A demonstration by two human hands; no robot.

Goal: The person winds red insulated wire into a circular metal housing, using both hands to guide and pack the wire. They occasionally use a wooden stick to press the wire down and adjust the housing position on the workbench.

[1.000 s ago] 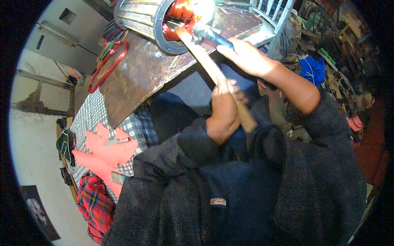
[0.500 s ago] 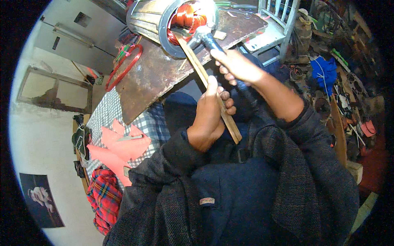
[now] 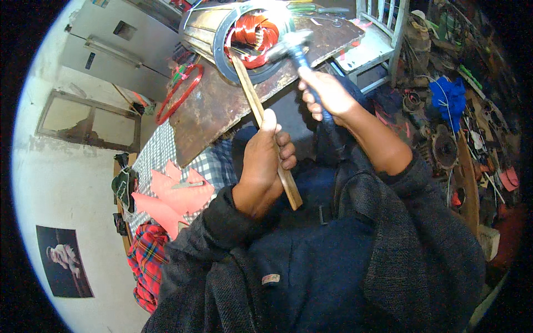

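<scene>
Fingers of the left hand [image 3: 265,166] are curled shut round a long flat wooden stick [image 3: 261,119], thumb laid up along its face, and the stick runs on past the fingertips, slanting up and away into the mouth of a grey metal motor stator with orange-red copper windings [image 3: 244,36]. Its near end pokes out below the heel of that hand, just above the dark jacket sleeve. Over on the other side, the right hand [image 3: 327,94] is wrapped tight on the blue handle of a steel-headed hammer [image 3: 293,47]; the head sits beyond the knuckles, right at the stator's open rim, close beside the stick's far end, though whether it touches the coil I cannot tell through the glare. Both fists are closed, then, one on wood, one on the hammer. The stator lies on its side on a rusty brown metal tabletop [image 3: 222,105], which spreads out beyond and beneath the left fingers. Off to the outer side of the left hand, a red wire loop [image 3: 179,91] hangs at the table's edge, and lower, near the left wrist, salmon-pink paper cut-outs [image 3: 172,194] lie on a black-and-white checked cloth [image 3: 152,155]. Beyond the right hand's knuckles stands a white painted wooden chair [image 3: 375,39].
</scene>
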